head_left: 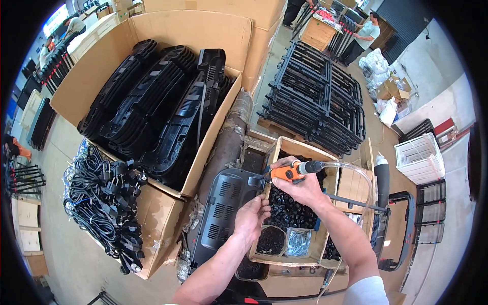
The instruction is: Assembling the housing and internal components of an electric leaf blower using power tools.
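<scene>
My right hand is wrapped round an orange and black air screwdriver with a clear hose at its back end. The driver lies nearly level, its tip pointing left at the upper right corner of a black slotted plastic cover. Whether the tip touches the cover is hidden. Beside the cover's right edge my left hand is closed, thumb and fingertips together. What it holds, if anything, is too small to make out.
A wooden box beside the cover holds black round parts, silver screws and small dark screws. Left stands a carton of black plastic covers and bundled black cables. Black metal frames are stacked beyond; other people work farther off.
</scene>
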Demonstrator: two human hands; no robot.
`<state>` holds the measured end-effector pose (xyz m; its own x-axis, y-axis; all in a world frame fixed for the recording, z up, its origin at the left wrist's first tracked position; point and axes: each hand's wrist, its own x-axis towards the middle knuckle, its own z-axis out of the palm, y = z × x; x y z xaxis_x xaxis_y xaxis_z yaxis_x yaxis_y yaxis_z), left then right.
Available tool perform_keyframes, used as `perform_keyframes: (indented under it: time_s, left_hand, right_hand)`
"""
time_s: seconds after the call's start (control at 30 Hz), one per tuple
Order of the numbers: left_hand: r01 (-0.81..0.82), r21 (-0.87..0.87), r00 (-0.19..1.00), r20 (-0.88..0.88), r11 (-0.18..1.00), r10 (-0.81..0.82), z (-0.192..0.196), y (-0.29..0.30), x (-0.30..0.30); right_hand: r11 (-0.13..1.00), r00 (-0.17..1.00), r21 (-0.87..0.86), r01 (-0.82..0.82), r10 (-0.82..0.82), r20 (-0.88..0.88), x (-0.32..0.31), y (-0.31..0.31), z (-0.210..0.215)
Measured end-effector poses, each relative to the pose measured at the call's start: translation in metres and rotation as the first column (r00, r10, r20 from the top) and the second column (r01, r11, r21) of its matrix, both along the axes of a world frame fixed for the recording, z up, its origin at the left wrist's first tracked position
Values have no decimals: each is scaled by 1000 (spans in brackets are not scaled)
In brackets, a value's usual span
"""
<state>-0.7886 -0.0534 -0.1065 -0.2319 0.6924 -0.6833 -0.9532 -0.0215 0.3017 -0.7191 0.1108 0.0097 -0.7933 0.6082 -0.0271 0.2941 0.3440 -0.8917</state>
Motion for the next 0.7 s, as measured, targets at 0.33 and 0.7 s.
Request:
perform_keyframes:
  time_s: [0.33,0.7]
  left_hand:
    - [-98,43,987,132,994,92,-3,27,-6]
    - [-353,64,863,409,934,298,5,42,-25]
  right_hand:
    - [998,994,-58,11,-17,-112,-3,-8,-3]
    - [968,985,-251,1,-44,-167,0,-22,32]
